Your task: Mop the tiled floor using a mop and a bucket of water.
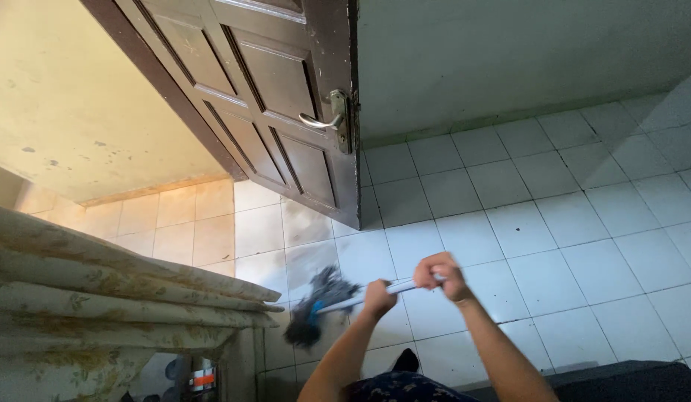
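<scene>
Both of my hands grip the pale handle (pixel 405 286) of a mop. My left hand (pixel 377 297) holds it lower down, closer to the head. Higher up the handle, my right hand (pixel 443 273) is closed around it. The dark grey string mop head (pixel 318 304), with a blue collar, rests on the white tiled floor (pixel 554 223) in front of me and looks blurred. It lies just right of a floral mattress edge.
A dark brown panelled door (pixel 278 97) with a metal lever handle (pixel 327 119) stands open ahead, its bottom corner near the mop head. Stacked floral mattresses (pixel 100 298) fill the lower left. A yellow wall is at left, a greenish wall at right.
</scene>
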